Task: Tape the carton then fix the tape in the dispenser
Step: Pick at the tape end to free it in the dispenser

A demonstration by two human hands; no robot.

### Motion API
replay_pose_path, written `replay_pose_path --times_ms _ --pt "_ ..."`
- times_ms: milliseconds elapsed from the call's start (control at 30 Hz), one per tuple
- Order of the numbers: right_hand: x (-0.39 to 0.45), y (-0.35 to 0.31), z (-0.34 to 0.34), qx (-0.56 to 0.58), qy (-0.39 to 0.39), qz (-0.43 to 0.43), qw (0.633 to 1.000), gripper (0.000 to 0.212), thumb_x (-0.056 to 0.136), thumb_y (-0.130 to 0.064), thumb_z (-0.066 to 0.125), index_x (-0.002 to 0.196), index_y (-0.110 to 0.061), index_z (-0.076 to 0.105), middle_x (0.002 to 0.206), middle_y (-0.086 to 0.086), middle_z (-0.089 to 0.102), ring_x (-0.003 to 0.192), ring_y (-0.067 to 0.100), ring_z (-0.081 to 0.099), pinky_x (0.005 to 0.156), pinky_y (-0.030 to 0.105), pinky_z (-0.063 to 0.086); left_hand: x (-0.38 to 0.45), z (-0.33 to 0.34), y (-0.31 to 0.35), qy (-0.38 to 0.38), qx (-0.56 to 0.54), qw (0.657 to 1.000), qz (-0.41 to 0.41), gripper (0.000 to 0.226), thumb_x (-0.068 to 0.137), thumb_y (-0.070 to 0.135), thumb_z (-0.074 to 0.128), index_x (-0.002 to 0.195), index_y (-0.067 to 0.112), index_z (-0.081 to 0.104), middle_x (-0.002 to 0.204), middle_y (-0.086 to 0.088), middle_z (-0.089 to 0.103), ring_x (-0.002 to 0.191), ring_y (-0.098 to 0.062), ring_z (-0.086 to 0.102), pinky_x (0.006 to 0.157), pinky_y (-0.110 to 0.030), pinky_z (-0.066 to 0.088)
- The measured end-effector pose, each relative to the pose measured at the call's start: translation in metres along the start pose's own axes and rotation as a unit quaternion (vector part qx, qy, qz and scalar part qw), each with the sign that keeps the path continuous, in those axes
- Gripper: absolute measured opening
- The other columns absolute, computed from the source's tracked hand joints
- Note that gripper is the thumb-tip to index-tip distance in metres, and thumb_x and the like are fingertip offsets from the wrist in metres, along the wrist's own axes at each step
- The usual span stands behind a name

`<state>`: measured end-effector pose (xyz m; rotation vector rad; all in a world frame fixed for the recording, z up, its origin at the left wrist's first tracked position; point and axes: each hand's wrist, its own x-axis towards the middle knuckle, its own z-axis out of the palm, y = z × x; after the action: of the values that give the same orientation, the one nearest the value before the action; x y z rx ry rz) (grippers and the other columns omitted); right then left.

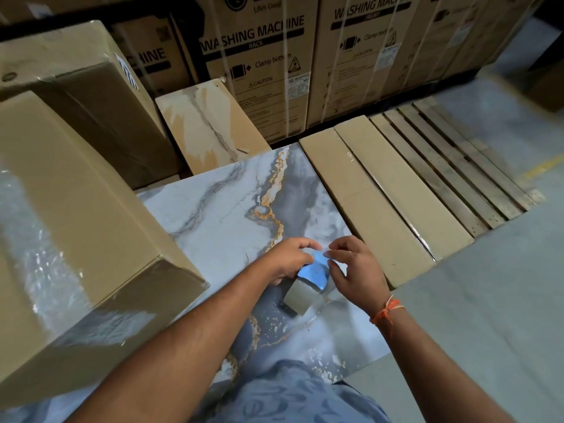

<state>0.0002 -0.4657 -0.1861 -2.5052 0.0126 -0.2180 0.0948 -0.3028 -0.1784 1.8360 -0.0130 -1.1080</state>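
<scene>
A blue tape dispenser (314, 271) with a roll of brown tape (302, 297) sits just above a marble-patterned slab (219, 218). My left hand (290, 259) grips the dispenser from the left side. My right hand (354, 267) pinches at the dispenser's front end with thumb and fingertips; an orange thread is tied around that wrist. A large brown carton (76, 239), its near end shiny with clear tape, lies to the left of both hands.
Flat long cartons (381, 193) lie right of the slab, with a wooden pallet (451, 166) beyond them. Washing machine boxes (259, 65) stand along the back. Another carton (91, 87) is stacked at far left. Grey floor (488, 300) spreads to the right.
</scene>
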Motion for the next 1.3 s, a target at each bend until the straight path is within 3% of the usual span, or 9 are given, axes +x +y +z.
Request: replay_pose_path --times_ms 100,267,400,533,633,867,1033,1200,1300 --pt "0.003 0.000 -0.002 -0.012 0.009 -0.004 1.000 0.016 0.081 -0.006 0.070 0.094 -0.007 0.080 0.097 0.008 0.066 0.088 0.024 0.066 0.077 0.024 0.049 0.001 -0.004 0.000 -0.005 0.035 0.999 0.032 0.028 0.094 0.004 0.056 0.116 0.014 0.072 0.076 -0.003 0.062 0.074 -0.019 0.064 0.068 -0.034 0.056" --pt "0.006 -0.002 0.002 -0.009 0.017 -0.007 1.000 0.017 0.082 -0.008 0.069 0.095 -0.008 0.079 0.096 0.008 0.066 0.087 0.025 0.066 0.078 0.025 0.049 0.003 -0.008 0.002 0.064 0.148 0.983 0.090 0.018 0.093 0.017 0.067 0.108 0.018 0.078 0.098 -0.010 0.077 0.096 -0.021 0.072 0.087 -0.035 0.058" --pt "0.002 -0.004 0.008 -0.030 0.004 -0.016 0.999 0.020 0.081 -0.008 0.071 0.099 -0.008 0.078 0.096 0.009 0.065 0.087 0.028 0.065 0.075 0.038 0.056 0.001 -0.010 -0.002 0.076 0.173 0.974 0.125 0.024 0.093 0.022 0.069 0.117 0.022 0.076 0.106 -0.004 0.075 0.102 -0.017 0.070 0.095 -0.037 0.057" --pt "-0.004 -0.005 0.014 -0.038 0.003 -0.008 0.999 0.019 0.081 -0.008 0.074 0.100 -0.008 0.078 0.097 0.009 0.066 0.086 0.028 0.066 0.073 0.037 0.057 0.000 -0.011 -0.005 0.097 0.201 0.963 0.153 0.032 0.093 0.027 0.071 0.125 0.028 0.071 0.116 0.000 0.071 0.107 -0.017 0.066 0.095 -0.036 0.057" --pt "-0.004 -0.003 0.015 -0.035 0.003 -0.001 0.999 0.020 0.082 -0.008 0.074 0.102 -0.007 0.078 0.097 0.009 0.066 0.087 0.028 0.066 0.074 0.037 0.057 0.001 -0.011 -0.004 0.153 0.262 0.934 0.186 0.026 0.090 0.031 0.074 0.116 0.032 0.076 0.114 0.008 0.073 0.091 -0.010 0.065 0.088 -0.032 0.058" --pt "0.001 0.000 0.012 -0.039 0.016 0.013 0.999 0.020 0.084 -0.008 0.072 0.104 -0.008 0.078 0.098 0.008 0.066 0.086 0.024 0.066 0.075 0.033 0.057 0.006 -0.013 -0.006 0.116 0.158 0.961 0.197 0.005 0.087 0.027 0.077 0.091 0.025 0.080 0.066 -0.003 0.063 0.057 -0.012 0.049 0.062 -0.029 0.053" --pt "0.000 -0.005 0.011 -0.011 0.046 0.104 0.993 0.039 0.088 -0.016 0.073 0.127 -0.009 0.067 0.102 0.006 0.066 0.081 0.018 0.064 0.074 0.029 0.053 0.010 -0.009 -0.008 0.105 0.096 0.973 0.180 0.013 0.090 0.028 0.075 0.098 0.018 0.079 0.083 0.012 0.072 0.081 -0.010 0.062 0.080 -0.028 0.055" --pt "0.004 -0.010 0.008 0.199 0.047 0.309 0.929 0.036 0.087 -0.026 0.075 0.121 -0.024 0.066 0.073 0.008 0.071 0.063 0.010 0.065 0.064 0.022 0.048 0.013 -0.008 -0.009 0.114 0.039 0.980 0.157 0.015 0.092 0.028 0.073 0.100 0.016 0.079 0.096 0.006 0.075 0.090 -0.008 0.064 0.086 -0.030 0.055" --pt "0.003 -0.016 0.004 0.354 0.022 0.358 0.864 0.024 0.089 -0.019 0.073 0.113 -0.016 0.070 0.078 0.014 0.074 0.062 0.008 0.071 0.057 0.019 0.049 0.016 -0.007 -0.011 0.115 0.020 0.982 0.146 0.015 0.091 0.029 0.074 0.098 0.017 0.079 0.096 0.004 0.078 0.095 -0.014 0.069 0.093 -0.037 0.058"
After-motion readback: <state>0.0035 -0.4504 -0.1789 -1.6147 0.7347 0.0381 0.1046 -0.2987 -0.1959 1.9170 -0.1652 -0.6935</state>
